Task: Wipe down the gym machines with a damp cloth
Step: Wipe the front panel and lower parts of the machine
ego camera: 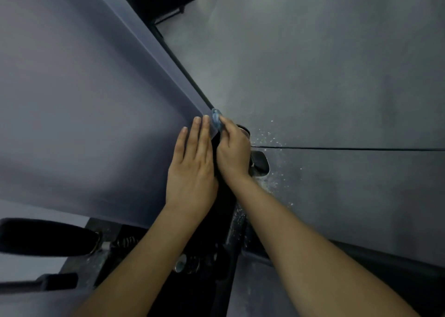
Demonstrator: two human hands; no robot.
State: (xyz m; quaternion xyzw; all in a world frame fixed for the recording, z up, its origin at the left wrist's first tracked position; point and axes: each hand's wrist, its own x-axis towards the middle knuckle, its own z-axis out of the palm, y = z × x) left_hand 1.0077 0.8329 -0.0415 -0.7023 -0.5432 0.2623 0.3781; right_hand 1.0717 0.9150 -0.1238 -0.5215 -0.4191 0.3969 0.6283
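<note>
A large grey-blue padded panel of a gym machine (91, 104) fills the left half of the view, its edge running diagonally down to the centre. My left hand (192, 167) lies flat on the panel near that edge, fingers straight. My right hand (232, 148) grips a small blue cloth (216, 120) and holds it against the panel's edge, just beyond my left fingertips. Most of the cloth is hidden inside my fist.
The dark grey floor (337, 76) spreads to the right, with a seam line and pale specks near a black machine foot (261, 161). A black padded handle (45, 237) sticks out at the lower left. Dark frame parts and a spring (125, 241) sit below the panel.
</note>
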